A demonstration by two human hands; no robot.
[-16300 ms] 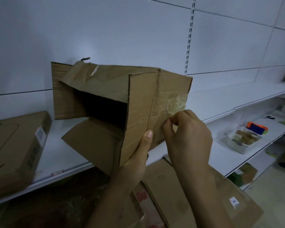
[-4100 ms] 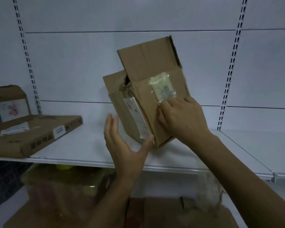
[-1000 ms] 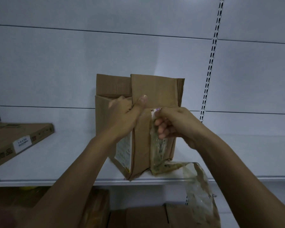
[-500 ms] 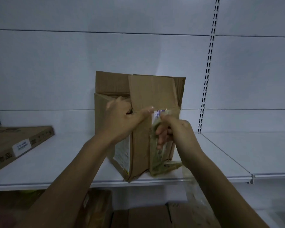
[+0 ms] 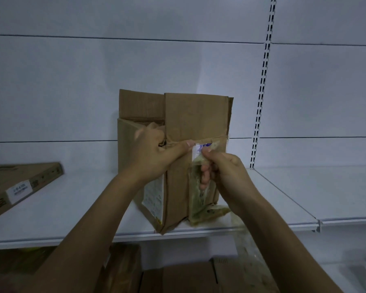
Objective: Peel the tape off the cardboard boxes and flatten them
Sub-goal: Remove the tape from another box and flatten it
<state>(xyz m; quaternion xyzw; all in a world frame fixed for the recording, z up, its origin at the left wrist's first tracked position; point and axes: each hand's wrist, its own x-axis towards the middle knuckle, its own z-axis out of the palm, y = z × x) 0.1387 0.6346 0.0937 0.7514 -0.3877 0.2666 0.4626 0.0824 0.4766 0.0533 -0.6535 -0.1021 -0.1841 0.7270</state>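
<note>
Both hands work at a brown cardboard box (image 5: 195, 117) that stands upright near the front edge of a white metal shelf (image 5: 72, 201). The left hand (image 5: 154, 154) grips the box's upper edge, fingers curled over the wall and thumb stretched along the fold toward three o'clock. The right hand (image 5: 227, 173), just beside it at three o'clock, pinches the top end of a strip of yellowed clear tape (image 5: 198, 200) between thumb and forefinger, its other fingers curled behind the strip. The tape carries a small white printed slip at its top and hangs loose down the box's front face, its lower end crumpled on the shelf at the box's foot. Two top flaps stand upright above the hands. A white printed label (image 5: 153, 197) is stuck low on the box's side at seven o'clock. At nine o'clock from the box, well apart, a flat brown carton (image 5: 21, 180) with a white sticker lies on the same shelf. At two o'clock a slotted white upright (image 5: 262, 92) runs up the back panel. Below the shelf, at six o'clock, more brown cardboard (image 5: 188, 278) lies in shadow.
</note>
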